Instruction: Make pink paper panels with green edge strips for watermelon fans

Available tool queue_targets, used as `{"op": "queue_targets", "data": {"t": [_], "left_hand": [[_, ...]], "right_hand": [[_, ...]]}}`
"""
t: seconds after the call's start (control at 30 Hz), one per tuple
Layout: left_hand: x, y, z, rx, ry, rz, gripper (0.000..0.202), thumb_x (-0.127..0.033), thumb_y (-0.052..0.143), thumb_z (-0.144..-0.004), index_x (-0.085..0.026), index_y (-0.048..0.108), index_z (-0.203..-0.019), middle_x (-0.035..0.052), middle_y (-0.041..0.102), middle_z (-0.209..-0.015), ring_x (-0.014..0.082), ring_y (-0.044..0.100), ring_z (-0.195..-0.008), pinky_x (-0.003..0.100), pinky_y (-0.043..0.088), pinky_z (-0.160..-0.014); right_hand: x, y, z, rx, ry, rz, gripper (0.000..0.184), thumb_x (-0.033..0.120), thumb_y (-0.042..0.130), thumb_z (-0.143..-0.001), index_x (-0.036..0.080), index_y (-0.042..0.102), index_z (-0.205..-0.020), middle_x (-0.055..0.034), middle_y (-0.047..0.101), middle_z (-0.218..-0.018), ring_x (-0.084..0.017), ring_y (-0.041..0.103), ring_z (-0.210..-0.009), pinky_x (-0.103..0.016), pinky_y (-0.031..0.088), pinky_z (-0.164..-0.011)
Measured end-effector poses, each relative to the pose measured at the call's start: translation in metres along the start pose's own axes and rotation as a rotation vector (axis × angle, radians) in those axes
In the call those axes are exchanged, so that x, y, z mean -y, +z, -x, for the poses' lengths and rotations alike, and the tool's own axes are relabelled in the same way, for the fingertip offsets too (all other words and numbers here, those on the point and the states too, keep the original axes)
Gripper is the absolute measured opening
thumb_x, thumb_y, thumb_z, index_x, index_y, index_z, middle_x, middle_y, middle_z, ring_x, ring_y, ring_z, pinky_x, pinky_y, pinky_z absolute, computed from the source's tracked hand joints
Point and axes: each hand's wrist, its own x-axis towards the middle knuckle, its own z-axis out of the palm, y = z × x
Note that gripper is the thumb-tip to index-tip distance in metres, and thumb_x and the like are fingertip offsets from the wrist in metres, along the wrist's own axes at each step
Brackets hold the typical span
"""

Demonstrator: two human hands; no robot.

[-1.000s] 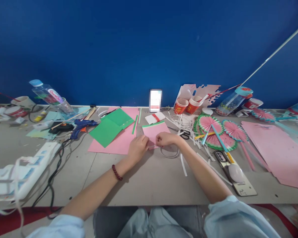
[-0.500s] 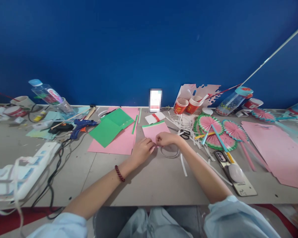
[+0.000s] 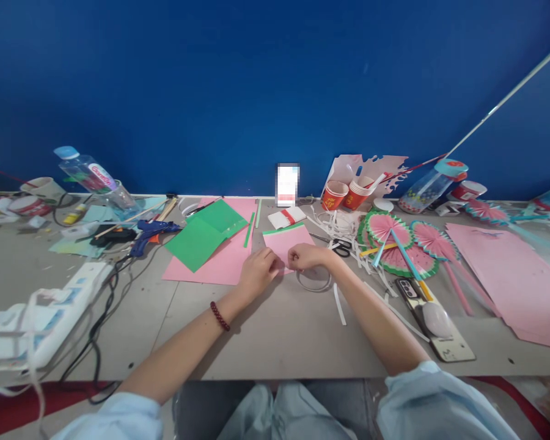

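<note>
A small sheet of pink paper (image 3: 284,241) with a green strip along its far edge lies in front of me. My left hand (image 3: 259,269) is closed at its near left corner, fingers curled on the paper's edge. On the near right part of the same sheet, my right hand (image 3: 304,256) is closed, with fingertips pinched at the paper. Both hands partly cover the near edge. Just under my right wrist lies a ring of clear tape (image 3: 313,288). Black-handled scissors (image 3: 341,248) rest to the right of the sheet.
Green sheets (image 3: 197,241) lie over larger pink paper (image 3: 211,276) on the left, beside a blue glue gun (image 3: 153,234). Pleated paper fans (image 3: 406,260), red paper cups (image 3: 333,195) and a phone (image 3: 451,348) are on the right. A power strip (image 3: 68,305) sits far left.
My left hand has moved a little left and away from my right hand, uncovering more of the pink paper's near edge. My right hand has stayed in place.
</note>
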Motion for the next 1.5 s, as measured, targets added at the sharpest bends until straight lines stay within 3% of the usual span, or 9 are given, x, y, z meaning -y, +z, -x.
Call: {"op": "queue_targets", "data": {"t": [0.23, 0.47, 0.67, 0.87, 1.07, 1.2, 1.27, 1.4, 1.5], "left_hand": [[-0.005, 0.0, -0.001, 0.017, 0.149, 0.083, 0.01, -0.018, 0.059, -0.082, -0.02, 0.065, -0.09, 0.0045, 0.063, -0.088, 0.0181, 0.058, -0.083, 0.031, 0.046, -0.073], [0.0, 0.005, -0.003, 0.023, 0.087, 0.161, 0.007, -0.023, 0.064, -0.083, -0.019, 0.068, -0.088, 0.0048, 0.064, -0.088, 0.0177, 0.058, -0.084, 0.03, 0.047, -0.074], [0.001, 0.006, -0.006, 0.052, 0.012, 0.253, 0.007, -0.014, 0.062, -0.083, -0.019, 0.067, -0.082, 0.0027, 0.062, -0.084, 0.0151, 0.058, -0.082, 0.026, 0.046, -0.071], [0.004, -0.002, -0.009, 0.026, -0.005, 0.045, 0.014, -0.013, 0.055, -0.086, -0.019, 0.06, -0.074, 0.0019, 0.06, -0.078, 0.0164, 0.056, -0.077, 0.027, 0.041, -0.064], [0.03, -0.019, -0.012, -0.044, -0.134, -0.366, 0.023, -0.02, 0.039, -0.095, -0.016, 0.057, -0.081, 0.0093, 0.059, -0.081, 0.023, 0.056, -0.08, 0.032, 0.038, -0.064], [0.038, -0.022, -0.009, -0.034, -0.161, -0.389, 0.025, -0.028, 0.039, -0.095, -0.016, 0.058, -0.083, 0.0118, 0.059, -0.082, 0.0264, 0.056, -0.082, 0.033, 0.039, -0.064], [0.036, -0.022, -0.009, -0.039, -0.163, -0.38, 0.019, -0.022, 0.042, -0.092, -0.016, 0.059, -0.089, 0.0127, 0.06, -0.085, 0.0271, 0.056, -0.084, 0.034, 0.04, -0.065], [0.023, -0.023, -0.008, -0.059, -0.059, -0.297, 0.029, -0.006, 0.042, -0.083, -0.016, 0.057, -0.106, 0.0129, 0.063, -0.097, 0.0265, 0.057, -0.09, 0.036, 0.042, -0.072], [0.01, -0.023, -0.004, -0.023, 0.11, -0.118, 0.025, -0.007, 0.043, -0.083, -0.019, 0.059, -0.098, 0.0088, 0.063, -0.095, 0.0218, 0.058, -0.089, 0.033, 0.045, -0.075]], "right_hand": [[0.0, -0.001, 0.001, 0.002, -0.021, 0.018, 0.006, 0.02, 0.057, -0.068, 0.018, 0.059, -0.074, -0.0021, 0.067, -0.067, -0.016, 0.064, -0.066, -0.02, 0.042, -0.054], [0.001, -0.001, 0.0, -0.013, -0.039, 0.071, 0.012, 0.026, 0.056, -0.075, 0.016, 0.063, -0.075, -0.0039, 0.068, -0.07, -0.016, 0.062, -0.066, -0.021, 0.043, -0.058], [0.0, 0.0, -0.001, -0.02, -0.027, 0.101, 0.017, 0.029, 0.054, -0.081, 0.017, 0.064, -0.083, -0.003, 0.068, -0.071, -0.014, 0.06, -0.063, -0.021, 0.041, -0.057], [-0.003, 0.001, -0.003, -0.026, -0.026, 0.115, 0.016, 0.029, 0.054, -0.082, 0.017, 0.065, -0.085, -0.0029, 0.068, -0.072, -0.014, 0.06, -0.063, -0.021, 0.04, -0.056], [-0.006, 0.001, -0.004, -0.035, -0.029, 0.093, 0.014, 0.029, 0.055, -0.081, 0.018, 0.064, -0.083, -0.0027, 0.07, -0.075, -0.014, 0.061, -0.066, -0.021, 0.039, -0.057], [-0.008, 0.001, -0.005, -0.025, -0.033, 0.083, 0.016, 0.032, 0.057, -0.079, 0.019, 0.063, -0.082, -0.0015, 0.069, -0.072, -0.014, 0.06, -0.063, -0.021, 0.038, -0.055], [-0.009, 0.002, -0.005, -0.033, -0.032, 0.086, 0.016, 0.034, 0.059, -0.077, 0.019, 0.063, -0.082, -0.0011, 0.069, -0.072, -0.014, 0.06, -0.062, -0.021, 0.038, -0.054], [-0.007, 0.002, -0.006, -0.052, -0.046, 0.121, 0.015, 0.032, 0.058, -0.075, 0.019, 0.063, -0.079, -0.0013, 0.069, -0.074, -0.013, 0.058, -0.062, -0.021, 0.036, -0.052], [-0.005, 0.002, -0.005, -0.052, -0.052, 0.132, 0.013, 0.029, 0.057, -0.074, 0.018, 0.063, -0.077, -0.0023, 0.069, -0.075, -0.014, 0.059, -0.064, -0.021, 0.037, -0.052]]}}
